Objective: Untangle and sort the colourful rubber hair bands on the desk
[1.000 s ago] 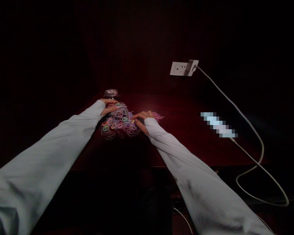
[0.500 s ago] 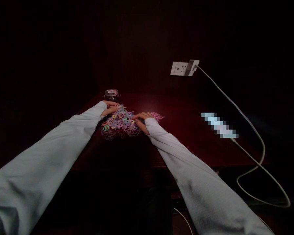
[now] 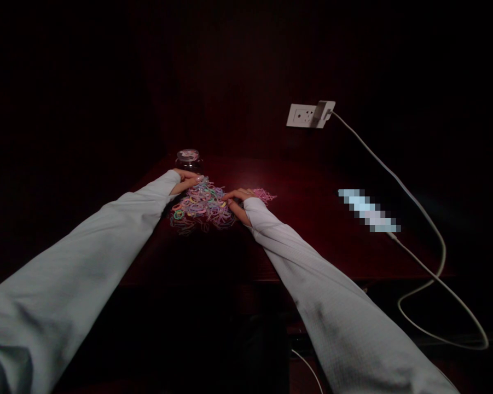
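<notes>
Both hands are at the heap of bands. Taking the heap as the clock's centre, the left hand (image 3: 184, 184) lies between ten and eleven, its fingers bent over the edge; the right hand (image 3: 243, 195) sits at three, thumb and forefinger close together at the border. I cannot tell whether either one pinches a band.

Beneath everything spreads the dark red tabletop (image 3: 312, 202). A white cable (image 3: 444, 249) loops off far out at three to four o'clock, running from a plug in the wall socket (image 3: 299, 116), between one and two, to a pixelated oblong thing (image 3: 369, 210) well apart at three. Next in size, the heap of mixed bands (image 3: 205, 205) is tangled and many-coloured. At eleven stands a clear jar (image 3: 187, 158) with a patterned top, its contents too dim to make out.

Smallest is a pink cluster (image 3: 265, 195), just beyond the right hand at three. Only this one colour seems set apart — a modest share, I judge — while most bands lie unsorted in the heap.
</notes>
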The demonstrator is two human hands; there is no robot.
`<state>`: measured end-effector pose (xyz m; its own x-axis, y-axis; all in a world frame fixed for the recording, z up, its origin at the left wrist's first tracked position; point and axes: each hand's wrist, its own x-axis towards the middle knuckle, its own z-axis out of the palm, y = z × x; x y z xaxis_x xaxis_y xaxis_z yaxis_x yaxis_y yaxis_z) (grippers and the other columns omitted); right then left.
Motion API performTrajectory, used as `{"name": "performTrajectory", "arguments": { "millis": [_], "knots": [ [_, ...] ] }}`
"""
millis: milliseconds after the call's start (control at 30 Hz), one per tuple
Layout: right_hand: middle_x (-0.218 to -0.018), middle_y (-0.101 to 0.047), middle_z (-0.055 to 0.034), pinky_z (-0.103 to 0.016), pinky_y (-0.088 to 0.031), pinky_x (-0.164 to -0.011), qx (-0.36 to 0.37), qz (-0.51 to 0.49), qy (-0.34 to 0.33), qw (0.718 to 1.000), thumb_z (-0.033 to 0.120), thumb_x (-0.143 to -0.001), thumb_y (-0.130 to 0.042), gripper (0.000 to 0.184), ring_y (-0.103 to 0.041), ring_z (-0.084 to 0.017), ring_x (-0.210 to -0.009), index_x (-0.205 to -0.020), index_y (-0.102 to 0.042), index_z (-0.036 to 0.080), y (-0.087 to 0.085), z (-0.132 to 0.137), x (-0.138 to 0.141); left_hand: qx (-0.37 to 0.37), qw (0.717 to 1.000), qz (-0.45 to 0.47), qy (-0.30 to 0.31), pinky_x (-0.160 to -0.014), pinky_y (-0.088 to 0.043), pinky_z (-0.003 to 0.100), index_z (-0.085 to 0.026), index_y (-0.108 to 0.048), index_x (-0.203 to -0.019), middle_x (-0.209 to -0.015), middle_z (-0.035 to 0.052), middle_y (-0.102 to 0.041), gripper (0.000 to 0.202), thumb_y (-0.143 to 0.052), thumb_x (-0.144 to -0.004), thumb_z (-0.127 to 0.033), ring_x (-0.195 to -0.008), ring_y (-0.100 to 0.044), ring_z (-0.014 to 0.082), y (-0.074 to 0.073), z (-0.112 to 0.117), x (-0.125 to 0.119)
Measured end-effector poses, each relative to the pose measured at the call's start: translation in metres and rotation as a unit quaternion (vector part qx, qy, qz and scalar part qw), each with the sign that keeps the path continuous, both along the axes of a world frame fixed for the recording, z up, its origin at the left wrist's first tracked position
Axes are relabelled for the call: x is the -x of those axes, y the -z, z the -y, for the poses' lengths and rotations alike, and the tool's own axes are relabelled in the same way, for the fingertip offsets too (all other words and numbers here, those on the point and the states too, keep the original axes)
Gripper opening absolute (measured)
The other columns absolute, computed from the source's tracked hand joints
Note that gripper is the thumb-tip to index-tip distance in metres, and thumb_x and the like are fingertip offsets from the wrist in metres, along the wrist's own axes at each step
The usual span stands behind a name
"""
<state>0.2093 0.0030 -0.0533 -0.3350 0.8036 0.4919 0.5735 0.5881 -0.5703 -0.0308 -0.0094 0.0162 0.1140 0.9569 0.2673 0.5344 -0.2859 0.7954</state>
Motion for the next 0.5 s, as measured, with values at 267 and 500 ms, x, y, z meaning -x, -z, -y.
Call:
{"name": "performTrajectory", "arguments": {
  "millis": [267, 500],
  "knots": [
    [-0.099, -0.077, -0.0025, -0.036, -0.049, -0.103, -0.002, -0.011, -0.009, 1.000, 0.022, -0.095, -0.066, 0.017, -0.065, -0.021, -0.099, -0.094, -0.082, 0.025, -0.004, 0.003, -0.002, -0.019, 1.000, -0.002, 0.020, -0.071, -0.055, 0.032, -0.017, -0.087, -0.101, -0.077, 0.0080, -0.080, 0.055, -0.074, -0.085, -0.069, -0.071, -0.071, 0.0228, 0.012, -0.015, 0.008],
    [-0.096, -0.076, -0.0042, -0.032, -0.052, -0.090, 0.047, -0.059, 0.028, 0.997, 0.019, -0.096, -0.059, 0.023, -0.065, -0.019, -0.086, -0.098, -0.082, 0.021, -0.021, 0.010, -0.009, -0.046, 0.995, -0.033, 0.083, -0.090, -0.060, 0.041, -0.022, -0.086, -0.096, -0.097, 0.0105, -0.084, 0.058, -0.076, -0.078, -0.076, -0.095, -0.076, 0.0303, 0.017, -0.031, 0.016]
  ]
}}
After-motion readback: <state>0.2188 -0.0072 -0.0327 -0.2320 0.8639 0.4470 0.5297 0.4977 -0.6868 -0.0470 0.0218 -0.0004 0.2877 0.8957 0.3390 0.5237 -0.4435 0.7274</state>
